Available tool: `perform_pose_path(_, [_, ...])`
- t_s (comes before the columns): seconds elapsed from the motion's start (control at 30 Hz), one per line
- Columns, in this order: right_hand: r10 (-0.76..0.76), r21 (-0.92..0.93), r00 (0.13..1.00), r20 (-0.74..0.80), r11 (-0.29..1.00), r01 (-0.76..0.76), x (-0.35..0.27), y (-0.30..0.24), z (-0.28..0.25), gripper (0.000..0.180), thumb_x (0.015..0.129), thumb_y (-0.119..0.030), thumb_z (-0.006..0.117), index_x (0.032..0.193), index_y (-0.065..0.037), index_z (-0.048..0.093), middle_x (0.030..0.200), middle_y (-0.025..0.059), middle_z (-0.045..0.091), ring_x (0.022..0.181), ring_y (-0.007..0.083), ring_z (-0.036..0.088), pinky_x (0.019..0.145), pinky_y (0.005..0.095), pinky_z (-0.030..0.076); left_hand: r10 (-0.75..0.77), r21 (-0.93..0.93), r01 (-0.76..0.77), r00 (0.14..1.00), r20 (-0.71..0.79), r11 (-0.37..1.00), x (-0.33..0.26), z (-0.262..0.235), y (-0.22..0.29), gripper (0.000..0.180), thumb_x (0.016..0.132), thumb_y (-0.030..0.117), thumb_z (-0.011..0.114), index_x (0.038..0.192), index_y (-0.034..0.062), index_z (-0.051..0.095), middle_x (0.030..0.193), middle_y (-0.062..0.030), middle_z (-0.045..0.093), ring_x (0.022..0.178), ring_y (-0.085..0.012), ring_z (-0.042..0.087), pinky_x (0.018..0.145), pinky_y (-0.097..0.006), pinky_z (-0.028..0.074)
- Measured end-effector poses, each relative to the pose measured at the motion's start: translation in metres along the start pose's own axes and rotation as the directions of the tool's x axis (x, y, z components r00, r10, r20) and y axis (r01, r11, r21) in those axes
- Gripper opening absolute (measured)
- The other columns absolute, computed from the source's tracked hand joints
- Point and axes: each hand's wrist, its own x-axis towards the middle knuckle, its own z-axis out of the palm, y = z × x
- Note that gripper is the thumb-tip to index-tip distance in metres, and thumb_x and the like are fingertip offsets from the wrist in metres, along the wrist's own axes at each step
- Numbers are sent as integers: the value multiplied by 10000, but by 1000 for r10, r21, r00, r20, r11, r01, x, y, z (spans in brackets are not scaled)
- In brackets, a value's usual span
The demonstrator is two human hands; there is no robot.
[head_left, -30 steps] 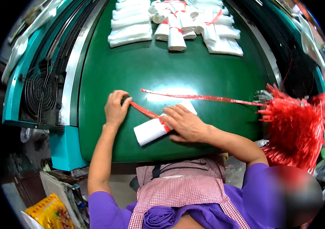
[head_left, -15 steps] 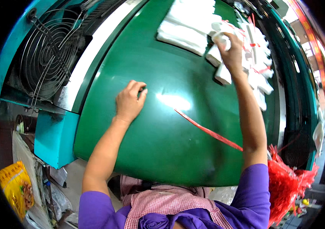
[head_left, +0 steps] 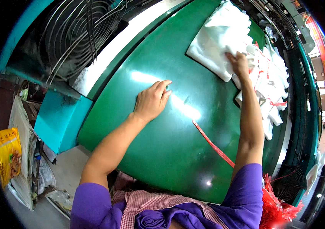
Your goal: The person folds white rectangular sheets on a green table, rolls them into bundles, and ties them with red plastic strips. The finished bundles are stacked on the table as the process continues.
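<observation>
A stack of thin white plastic bags lies spread at the far side of a green belt surface. My right hand reaches to the stack's right edge, its fingers bent onto the white plastic. Several rolled white bundles tied with red strips lie heaped just right of that hand. My left hand is over the middle of the green surface, apart from the bags. Its fingers are curled toward the thumb, with green showing through a small gap; the palm is hidden. A red plastic strip stretches from mid-surface toward my right forearm.
A bunch of red strips hangs at the lower right. At the upper left is a round wire fan guard, with a turquoise box below it. A yellow packet stands at the far left. Dark machine framing borders the right side.
My right hand has left a rolled bundle and now grips the stack of bags. The view has turned, shifting the surface and bags rightward. My left hand keeps its curled pose.
</observation>
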Motion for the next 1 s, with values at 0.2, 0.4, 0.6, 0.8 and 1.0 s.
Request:
perform_pose_path(0.2, [208, 744, 961, 183, 609, -274, -117, -42, -117, 301, 870, -204, 657, 1076, 10, 606, 878, 60, 666, 678, 136, 628, 615, 282, 506, 115, 143, -125, 990, 80, 982, -4, -5, 7, 548, 834, 284, 655, 1309, 141, 421, 1050, -84, 584, 895, -301, 598, 701, -411, 510])
perform_pose_path(0.4, [207, 992, 977, -58, 120, 34, -244, -84, -159, 281, 929, -106, 493, 1181, 17, 487, 1057, 129, 609, 912, 204, 636, 765, 343, 542, 536, -9, -538, 842, -61, 843, -40, -3, 98, 893, 769, 394, 727, 1443, 72, 237, 1427, -175, 333, 1264, -338, 418, 1008, -414, 409])
perform_pose_path(0.6, [-124, 863, 945, -301, 386, 326, -269, -178, -174, 400, 959, -165, 492, 1317, 5, 431, 1207, 157, 576, 1113, 253, 565, 909, 347, 473, 103, -723, 6, 989, 106, 691, -81, -47, 183, 648, 876, 162, 629, 1405, -3, 295, 1215, -216, 541, 996, -212, 605, 789, -343, 511])
perform_pose_path(0.8, [-264, 402, 883, 387, 911, 97, -386, -82, -92, 549, 839, -311, 658, 1289, -41, 497, 1372, 187, 445, 1311, 333, 382, 1069, 448, 317, 287, -80, -276, 927, 241, 958, -153, -56, 114, 781, 791, 220, 710, 1435, 84, 289, 1453, -206, 304, 1344, -357, 313, 1099, -478, 261])
perform_pose_path(1.0, [-263, -115, 778, 571, 912, 393, -494, -70, -89, 945, 610, -375, 801, 1423, -192, 354, 1510, 116, 251, 1410, 346, 173, 1117, 549, 138, 449, 39, -691, 511, 733, 722, -178, -90, 76, 657, 715, 195, 727, 1320, 235, 474, 1463, -78, 335, 1386, -328, 247, 1086, -573, 221])
